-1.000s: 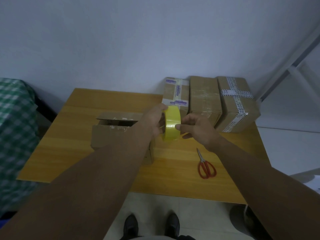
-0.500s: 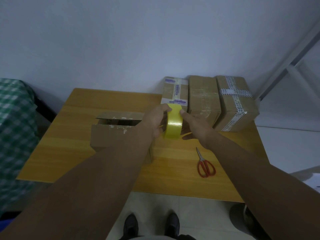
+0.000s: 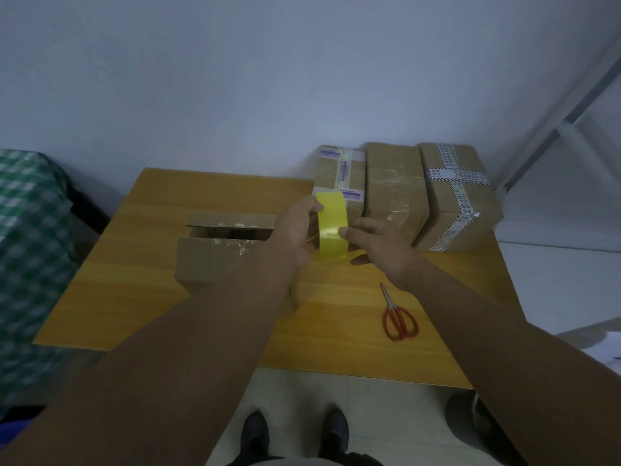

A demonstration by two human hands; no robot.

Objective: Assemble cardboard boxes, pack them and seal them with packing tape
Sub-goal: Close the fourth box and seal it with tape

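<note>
A yellow roll of packing tape [image 3: 332,227] is held upright above the wooden table [image 3: 141,284]. My left hand [image 3: 295,230] grips the roll from its left side, fingers curled over the top rim. My right hand [image 3: 379,247] touches the roll's outer face with a fingertip, the thumb below it. An open cardboard box [image 3: 215,250] sits on the table to the left, its top flaps up, partly hidden behind my left forearm.
Three taped cardboard boxes stand in a row at the table's back right: one [image 3: 339,176], a second [image 3: 395,186], a third [image 3: 460,196]. Red-handled scissors [image 3: 398,317] lie on the table's right front. A green checked cloth [image 3: 30,237] is at the left.
The roll has stayed in my left hand. My right hand's fingertip has slid along the roll's outer face, from its upper edge half a second ago down to the middle.
</note>
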